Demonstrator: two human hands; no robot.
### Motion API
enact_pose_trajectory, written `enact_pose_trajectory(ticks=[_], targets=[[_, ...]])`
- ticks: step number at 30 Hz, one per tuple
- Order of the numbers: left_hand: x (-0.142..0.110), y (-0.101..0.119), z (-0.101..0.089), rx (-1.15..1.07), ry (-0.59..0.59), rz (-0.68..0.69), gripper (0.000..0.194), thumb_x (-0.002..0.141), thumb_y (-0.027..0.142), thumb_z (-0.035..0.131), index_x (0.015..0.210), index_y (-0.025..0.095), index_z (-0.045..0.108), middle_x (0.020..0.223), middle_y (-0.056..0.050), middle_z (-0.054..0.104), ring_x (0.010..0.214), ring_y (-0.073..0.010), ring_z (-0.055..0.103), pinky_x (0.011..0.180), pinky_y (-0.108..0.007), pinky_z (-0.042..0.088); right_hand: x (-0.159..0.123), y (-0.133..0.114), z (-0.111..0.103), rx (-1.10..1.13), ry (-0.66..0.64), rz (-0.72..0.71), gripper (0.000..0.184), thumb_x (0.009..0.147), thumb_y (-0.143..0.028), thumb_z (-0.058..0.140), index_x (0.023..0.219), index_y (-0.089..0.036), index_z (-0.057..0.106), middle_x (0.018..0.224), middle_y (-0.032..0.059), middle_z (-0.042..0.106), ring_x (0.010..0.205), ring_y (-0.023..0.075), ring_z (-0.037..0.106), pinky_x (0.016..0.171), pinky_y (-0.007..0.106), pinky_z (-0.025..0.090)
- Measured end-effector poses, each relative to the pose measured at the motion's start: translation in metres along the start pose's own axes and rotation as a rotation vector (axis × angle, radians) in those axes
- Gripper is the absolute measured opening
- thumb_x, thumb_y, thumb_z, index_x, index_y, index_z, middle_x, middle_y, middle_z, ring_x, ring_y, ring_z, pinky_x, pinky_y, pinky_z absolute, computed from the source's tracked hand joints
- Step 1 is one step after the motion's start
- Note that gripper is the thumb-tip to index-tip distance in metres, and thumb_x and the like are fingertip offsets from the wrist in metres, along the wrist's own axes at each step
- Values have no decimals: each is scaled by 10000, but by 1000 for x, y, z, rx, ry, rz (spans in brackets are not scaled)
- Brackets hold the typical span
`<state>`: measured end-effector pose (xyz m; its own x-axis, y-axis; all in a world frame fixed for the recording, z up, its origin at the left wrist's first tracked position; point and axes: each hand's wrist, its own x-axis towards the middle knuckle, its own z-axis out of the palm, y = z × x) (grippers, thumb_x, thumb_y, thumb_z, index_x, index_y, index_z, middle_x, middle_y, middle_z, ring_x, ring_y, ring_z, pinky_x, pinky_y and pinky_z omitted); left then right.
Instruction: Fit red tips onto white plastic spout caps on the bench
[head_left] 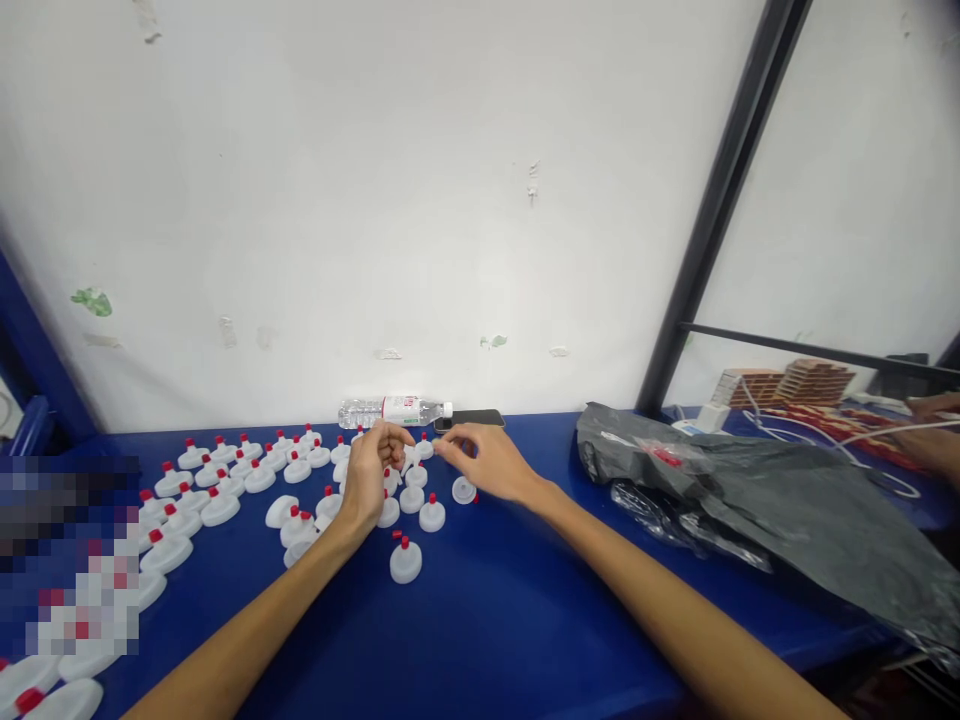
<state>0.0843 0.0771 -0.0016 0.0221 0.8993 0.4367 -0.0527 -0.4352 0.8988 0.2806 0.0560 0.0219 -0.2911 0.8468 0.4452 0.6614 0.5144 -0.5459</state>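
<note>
Two hands, left and right, among red-tipped white lids on one blue table. Left fingers curl, right fingertips nearly meet; whether either grips a lid cannot be told. One bottle; one dark flat object, partly hidden. Lids uncountable, some pixelated. One grey plastic bag and another person's hand, both cut off.

Blue counter against a wall. Across its left and middle lie many white round caps with red tips — most upright, a few tipped over. At the back, a clear plastic bottle lies on its side beside a dark phone-like slab. On the right, a crumpled dark grey plastic bag — clear plastic film along its near edge.
</note>
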Motion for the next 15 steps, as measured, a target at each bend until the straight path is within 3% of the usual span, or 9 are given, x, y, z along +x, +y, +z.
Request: enact_pose_trajectory(ticks=[4,6,9,15], targets=[[1,-1,-2,-60,-3,3,639,954,743,381,740,189,620,584,39,508,566,-137,503,601,-293,421,-8,-20,0,19,-196,-254,254,861,-501,791,893,-250,796,819,0,752,790,177,635,710,270,418],[1,-1,-2,-74,-4,1,625,953,734,403,743,188,623,585,40,511,567,-135,504,601,-291,420,-9,-21,2,15,-259,-293,254,867,-492,790,859,-238,801,771,-4,743,763,168,627,686,263,405],[0,-1,-1,-86,-10,-3,624,952,735,409,745,187,623,578,43,504,560,-133,499,588,-286,412,-7,-15,4,38,-263,-265,238,932,-440,732,858,-229,815,735,-4,742,676,145,621,634,252,386],[-1,-2,-1,-95,-31,-33,622,952,739,419,755,182,613,578,52,485,513,-113,440,526,-260,355,1,4,4,179,-110,-112,199,972,-328,666,910,-222,823,791,6,788,690,156,680,673,243,449]])
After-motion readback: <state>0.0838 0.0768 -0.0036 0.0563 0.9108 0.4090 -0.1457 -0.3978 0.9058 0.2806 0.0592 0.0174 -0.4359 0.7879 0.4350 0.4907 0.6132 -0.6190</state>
